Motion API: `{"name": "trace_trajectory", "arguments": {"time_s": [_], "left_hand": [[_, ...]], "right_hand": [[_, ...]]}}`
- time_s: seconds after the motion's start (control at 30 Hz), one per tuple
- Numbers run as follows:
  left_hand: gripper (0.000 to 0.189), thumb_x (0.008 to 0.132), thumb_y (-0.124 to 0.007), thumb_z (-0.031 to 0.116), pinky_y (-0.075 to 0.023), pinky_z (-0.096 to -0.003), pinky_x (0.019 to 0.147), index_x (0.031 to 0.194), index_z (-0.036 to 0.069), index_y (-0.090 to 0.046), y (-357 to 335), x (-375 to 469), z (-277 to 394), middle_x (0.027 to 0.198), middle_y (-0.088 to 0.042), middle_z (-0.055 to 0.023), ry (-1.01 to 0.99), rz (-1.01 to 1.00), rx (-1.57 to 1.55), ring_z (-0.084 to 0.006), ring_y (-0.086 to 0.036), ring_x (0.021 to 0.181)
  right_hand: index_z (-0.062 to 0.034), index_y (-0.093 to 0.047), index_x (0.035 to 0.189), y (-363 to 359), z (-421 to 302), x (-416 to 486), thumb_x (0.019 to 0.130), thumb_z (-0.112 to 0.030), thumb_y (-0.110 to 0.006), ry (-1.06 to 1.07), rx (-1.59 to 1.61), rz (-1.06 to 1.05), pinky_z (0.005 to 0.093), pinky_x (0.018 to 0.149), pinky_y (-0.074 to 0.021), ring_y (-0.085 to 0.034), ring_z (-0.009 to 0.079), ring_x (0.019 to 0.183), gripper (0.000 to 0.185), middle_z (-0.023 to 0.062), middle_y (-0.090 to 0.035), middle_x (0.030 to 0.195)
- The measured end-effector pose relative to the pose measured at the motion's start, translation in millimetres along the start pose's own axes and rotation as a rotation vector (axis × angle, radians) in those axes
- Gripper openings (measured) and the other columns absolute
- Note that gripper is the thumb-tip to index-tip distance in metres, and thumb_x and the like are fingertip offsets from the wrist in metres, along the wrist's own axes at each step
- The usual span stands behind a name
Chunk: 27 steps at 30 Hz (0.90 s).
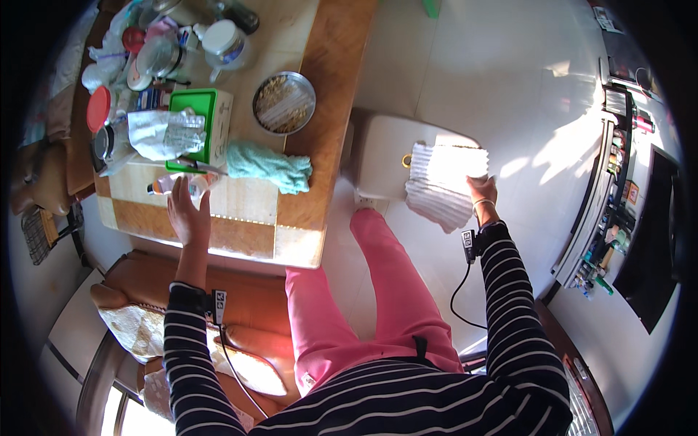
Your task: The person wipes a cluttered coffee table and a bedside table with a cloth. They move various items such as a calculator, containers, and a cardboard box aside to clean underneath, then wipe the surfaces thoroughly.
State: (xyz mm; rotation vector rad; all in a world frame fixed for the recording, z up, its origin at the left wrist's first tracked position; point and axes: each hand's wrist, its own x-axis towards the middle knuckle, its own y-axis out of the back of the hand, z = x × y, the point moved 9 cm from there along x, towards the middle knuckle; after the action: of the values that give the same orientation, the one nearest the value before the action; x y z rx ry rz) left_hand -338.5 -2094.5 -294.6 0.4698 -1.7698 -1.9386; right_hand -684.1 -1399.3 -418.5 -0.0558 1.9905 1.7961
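My right hand (482,192) grips the edge of a white ribbed cloth (441,185), which hangs over the end of a beige stool (387,152). Over the table, my left hand (188,212) has thumb and fingers spread, by a small clear item with an orange and white part (204,182); whether it touches this is unclear. Just beyond stands a green-rimmed box (221,114) with a plastic packet (166,133) on top and a knife (199,165) at its near edge. A bunched turquoise towel (267,166) lies beside the box.
A round metal tin (284,103) with brownish pieces sits on the table (332,71). A lidded plastic jar (223,43), a red-lidded jar (99,109) and other containers crowd its far left. An orange-brown sofa (256,305) is below the table's near edge.
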Motion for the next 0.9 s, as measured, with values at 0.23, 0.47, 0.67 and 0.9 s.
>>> {"name": "trace_trajectory", "arguments": {"time_s": [0.23, 0.47, 0.67, 0.9], "left_hand": [[0.067, 0.081, -0.078, 0.022, -0.0264, -0.0593, 0.118, 0.141, 0.008, -0.050, 12.7, -48.4, 44.2, 0.147, -0.045, -0.0138, 0.172, -0.124, 0.125, -0.0335, -0.042, 0.138], [0.054, 0.081, -0.075, 0.017, -0.0212, -0.0584, 0.121, 0.130, 0.004, -0.056, 0.7, -92.7, 75.2, 0.144, -0.047, -0.0142, 0.154, -0.324, -0.007, -0.0322, -0.041, 0.138], [0.047, 0.081, -0.074, 0.017, -0.0233, -0.0588, 0.119, 0.123, 0.005, -0.058, -14.2, -123.5, 71.3, 0.140, -0.050, -0.0158, 0.198, -0.373, -0.125, -0.0338, -0.043, 0.135], [0.045, 0.081, -0.075, 0.018, -0.0307, -0.0561, 0.115, 0.120, 0.005, -0.060, 54.7, -129.2, 67.7, 0.134, -0.054, -0.0171, 0.217, -0.282, -0.303, -0.0367, -0.050, 0.126]], "right_hand": [[-0.0023, -0.074, 0.096, -23.2, 25.4, 43.1, 0.074, -0.044, -0.079, 0.084, 0.155, -0.135, 0.0447, 0.083, -0.0552, -0.070, 0.0392, 0.096, 0.047, 0.0225, -0.073, 0.095], [0.0029, -0.067, 0.104, 17.8, 110.0, 123.3, 0.071, -0.048, -0.084, -0.001, 0.168, 0.048, 0.0465, 0.087, -0.0537, -0.069, 0.0420, 0.101, 0.063, 0.0274, -0.071, 0.104], [0.0116, -0.016, 0.146, 57.3, 147.6, 151.0, 0.067, -0.047, -0.087, -0.192, 0.019, 0.053, 0.0433, 0.098, -0.0517, -0.064, 0.0429, 0.114, 0.121, 0.0318, -0.062, 0.125], [0.0037, -0.037, 0.147, 99.0, 7.4, 97.2, 0.076, -0.045, -0.077, 0.045, -0.194, 0.150, 0.0458, 0.108, -0.0452, -0.055, 0.0428, 0.127, 0.095, 0.0273, -0.055, 0.138]]}}
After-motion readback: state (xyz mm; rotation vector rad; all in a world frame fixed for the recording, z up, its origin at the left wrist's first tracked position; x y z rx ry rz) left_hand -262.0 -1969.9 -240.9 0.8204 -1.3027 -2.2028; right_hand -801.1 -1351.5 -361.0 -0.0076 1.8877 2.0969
